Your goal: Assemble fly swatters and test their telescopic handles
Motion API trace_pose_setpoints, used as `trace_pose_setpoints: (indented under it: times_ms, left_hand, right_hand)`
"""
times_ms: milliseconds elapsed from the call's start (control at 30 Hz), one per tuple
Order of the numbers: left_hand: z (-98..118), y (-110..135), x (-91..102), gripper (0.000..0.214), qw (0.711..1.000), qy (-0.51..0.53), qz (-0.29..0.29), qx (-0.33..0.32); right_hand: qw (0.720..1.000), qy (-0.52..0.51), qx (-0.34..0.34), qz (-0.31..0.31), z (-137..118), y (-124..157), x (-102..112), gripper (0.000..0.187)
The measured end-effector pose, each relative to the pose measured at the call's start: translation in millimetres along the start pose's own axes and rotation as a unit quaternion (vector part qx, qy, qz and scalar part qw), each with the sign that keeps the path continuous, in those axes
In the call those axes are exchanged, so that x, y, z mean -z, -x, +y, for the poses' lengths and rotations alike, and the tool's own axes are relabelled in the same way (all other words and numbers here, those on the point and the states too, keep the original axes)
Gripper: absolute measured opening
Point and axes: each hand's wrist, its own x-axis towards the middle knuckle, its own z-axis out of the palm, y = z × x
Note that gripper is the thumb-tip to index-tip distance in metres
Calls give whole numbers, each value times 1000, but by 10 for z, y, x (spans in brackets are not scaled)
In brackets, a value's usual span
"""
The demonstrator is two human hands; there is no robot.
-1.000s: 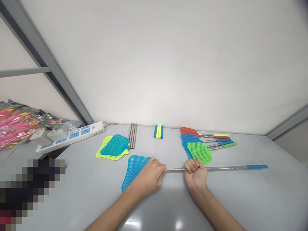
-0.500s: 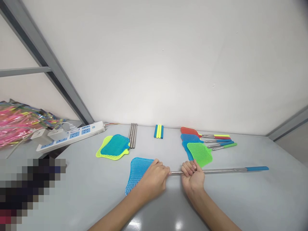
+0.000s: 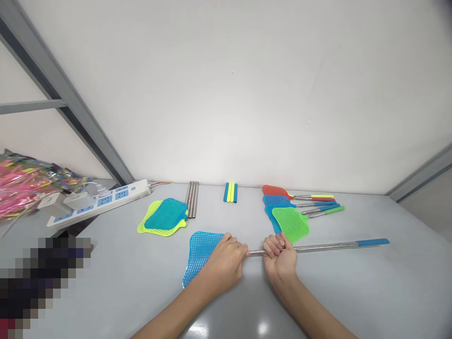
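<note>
A blue mesh fly swatter head (image 3: 199, 250) lies flat on the grey table (image 3: 353, 292). My left hand (image 3: 224, 261) presses on its neck where a thin metal rod (image 3: 325, 246) joins it. My right hand (image 3: 280, 256) is closed in a fist around that rod, close to my left hand. The rod stretches right and ends in a blue grip (image 3: 372, 242).
A stack of finished swatters (image 3: 289, 214) in red, blue and green lies behind the rod. Loose yellow and teal heads (image 3: 164, 216), bare metal rods (image 3: 192, 198) and coloured grip sleeves (image 3: 230, 192) sit near the wall. A white power strip (image 3: 99, 202) lies at left.
My right hand has slid left along the rod, closer to my left hand. The swatter and my left hand have shifted slightly to the right.
</note>
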Motion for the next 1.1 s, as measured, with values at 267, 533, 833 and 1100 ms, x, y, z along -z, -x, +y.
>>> trace_pose_setpoints:
  times_ms: [267,533,833,1100]
  left_hand:
    - [-18,17,33,28,1000,4,7,4]
    - [-76,2,147,29,999,48,14,-16]
    - [-94,14,178,15,994,85,65,-8]
    - [-121,10,151,17,993,78,84,-6]
  right_hand:
    - [999,-32,-43,1,-47,-42,-17,30]
    - [999,-4,-39,-10,-133,-113,-10,28]
    - [1000,5,-21,-11,-241,-191,-13,25]
    - [1000,6,-22,2,-268,-194,-39,25]
